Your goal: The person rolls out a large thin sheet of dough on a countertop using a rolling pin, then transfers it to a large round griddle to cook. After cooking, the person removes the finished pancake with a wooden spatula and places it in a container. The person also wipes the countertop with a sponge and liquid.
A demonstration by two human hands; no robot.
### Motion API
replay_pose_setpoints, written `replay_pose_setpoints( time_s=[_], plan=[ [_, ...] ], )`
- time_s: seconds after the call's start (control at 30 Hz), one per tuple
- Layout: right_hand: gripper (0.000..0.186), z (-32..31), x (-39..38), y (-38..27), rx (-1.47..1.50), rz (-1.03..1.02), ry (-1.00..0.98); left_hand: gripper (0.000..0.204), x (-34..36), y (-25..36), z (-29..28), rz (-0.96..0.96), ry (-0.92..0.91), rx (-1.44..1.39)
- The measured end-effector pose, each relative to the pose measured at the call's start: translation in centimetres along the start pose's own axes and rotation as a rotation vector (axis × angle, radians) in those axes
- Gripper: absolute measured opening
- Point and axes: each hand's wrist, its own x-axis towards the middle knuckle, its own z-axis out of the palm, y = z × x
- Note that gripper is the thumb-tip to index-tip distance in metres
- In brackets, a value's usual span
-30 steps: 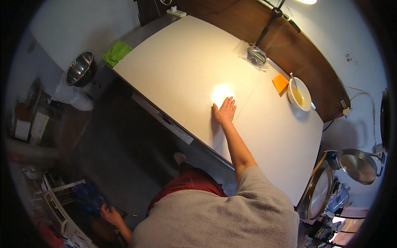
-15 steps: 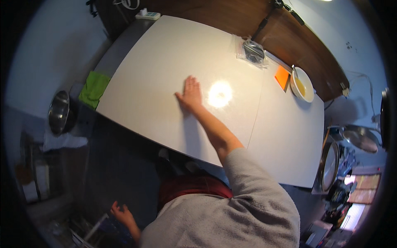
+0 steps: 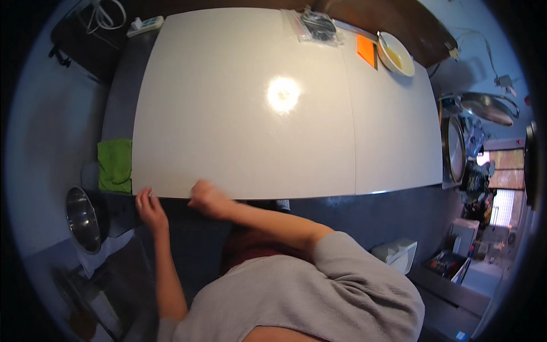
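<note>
At the near left corner of the white tabletop (image 3: 245, 125), my left hand (image 3: 151, 212) is raised with its fingers loosely bent and apart, holding nothing that I can see. A green cloth (image 3: 115, 166) lies just beyond it, beside the white top. My right hand (image 3: 209, 199) hangs over the table's near edge, to the right of the left hand. Motion blurs its fingers, which look curled in, and whether anything is in them is hidden.
A bowl of yellow liquid (image 3: 396, 55), an orange sheet (image 3: 366, 50) and a clear bag with a dark item (image 3: 318, 28) stand along the far edge. A power strip (image 3: 146, 26) sits far left. A metal bowl (image 3: 84, 219) is at the left.
My right hand has left the middle of the tabletop and come back to the near left edge. My left hand has risen from low beside me towards the corner. The view has shifted.
</note>
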Motion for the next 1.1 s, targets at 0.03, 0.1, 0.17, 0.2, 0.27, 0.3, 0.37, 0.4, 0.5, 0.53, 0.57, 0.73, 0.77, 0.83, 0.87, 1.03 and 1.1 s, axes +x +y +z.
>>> replay_pose_setpoints(
  time_s=[0.03, 0.1, 0.17, 0.2, 0.27, 0.3, 0.37, 0.4, 0.5, 0.53, 0.57, 0.73, 0.77, 0.83, 0.87, 1.03, 1.1],
  plan=[
    [0.013, -3.3, -0.7, 1.3, 0.003, 0.085, 0.056, 0.041, 1.2, 0.3, 1.6, 0.127, -0.071, 0.215],
    [0.034, -11.5, -4.2, 2.6, -0.107, 0.314, 0.063, 0.069, 3.9, 1.5, 5.4, 0.173, -0.268, 0.377],
    [0.04, -17.5, -8.4, 1.3, -0.367, 0.46, 0.313, 0.08, 5.7, 4.7, 9.9, 0.192, -0.357, 0.45],
    [0.04, -20.0, -10.8, 0.1, -0.456, 0.554, 0.349, 0.084, 6.3, 7.0, 12.3, 0.231, -0.37, 0.463],
    [0.044, -22.9, -15.0, -2.5, -0.519, 0.707, 0.516, 0.083, 7.3, 12.7, 17.0, 0.432, -0.427, 0.295],
    [0.046, -23.3, -16.9, -3.9, -0.564, 0.777, 0.559, 0.083, 7.0, 16.1, 19.3, 0.477, -0.52, 0.266],
    [0.049, -23.7, -20.7, -6.9, -0.605, 0.939, 0.715, 0.084, 5.6, 22.8, 23.6, 0.655, -0.579, 0.186],
    [0.05, -23.3, -22.2, -7.9, -0.661, 0.948, 0.755, 0.084, 4.3, 25.9, 25.4, 0.735, -0.593, 0.162],
    [0.054, -20.9, -25.4, -10.8, -0.634, 1.034, 0.902, 0.085, -2.3, 33.0, 28.7, 0.98, -0.715, 0.083],
    [0.055, -20.3, -26.2, -11.7, -0.606, 1.06, 0.927, 0.085, -4.8, 34.7, 29.3, 1.055, -0.767, 0.056],
    [0.055, -19.7, -26.9, -12.4, -0.592, 1.06, 0.956, 0.085, -7.6, 36.1, 29.6, 1.153, -0.831, -0.012],
    [0.041, -19.2, -31.5, -15.4, -0.517, 1.008, 1.106, 0.073, -17.2, 37.5, 27.4, 1.586, -1.215, -0.16],
    [0.037, -19.9, -32.8, -16.2, -0.445, 1.027, 1.108, 0.069, -19.0, 37.9, 26.4, 1.52, -1.589, -0.069],
    [0.028, -21.1, -35.4, -17.6, -0.211, 1.181, 1.127, 0.066, -24.1, 38.8, 23.8, 0.703, -1.975, -0.398],
    [0.021, -21.3, -35.9, -17.9, -0.342, 0.99, 1.301, 0.067, -26.9, 39.0, 22.4, 0.188, -2.014, -0.769],
    [0.046, -21.7, -39.3, -23.3, -0.425, 0.557, 1.042, 0.089, -37.8, 44.1, 16.6, -0.815, -2.024, -1.273],
    [0.057, -22.5, -42.5, -24.6, -0.591, 0.592, 0.97, 0.093, -40.4, 46.4, 14.8, -0.753, -2.16, -1.217]
  ],
)
